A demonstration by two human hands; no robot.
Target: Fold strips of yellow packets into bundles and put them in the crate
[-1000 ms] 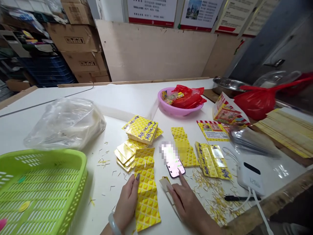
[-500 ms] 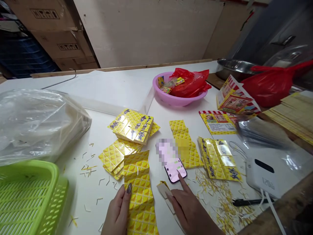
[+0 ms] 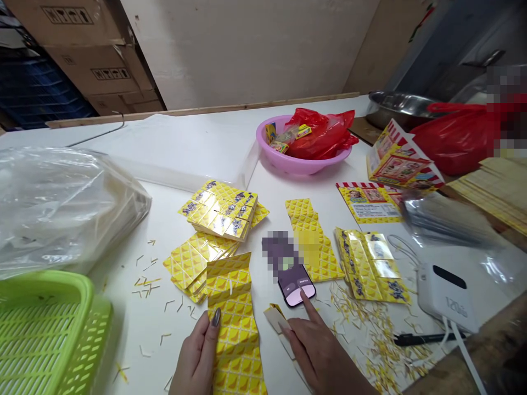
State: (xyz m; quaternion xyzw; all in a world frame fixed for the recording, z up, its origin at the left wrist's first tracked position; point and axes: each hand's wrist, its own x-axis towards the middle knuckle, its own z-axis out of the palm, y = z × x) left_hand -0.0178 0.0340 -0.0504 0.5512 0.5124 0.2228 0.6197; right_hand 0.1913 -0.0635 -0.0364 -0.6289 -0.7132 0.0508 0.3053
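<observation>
Paper strip (image 3: 235, 334), yellow, accordion-creased, triangle-patterned

Phone (image 3: 295, 286) top pixelated; green basket (image 3: 45, 334) cut by left edge.

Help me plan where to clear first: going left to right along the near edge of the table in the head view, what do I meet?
Green plastic basket → left hand → folded yellow patterned paper strip → right hand → white device with cables
</observation>
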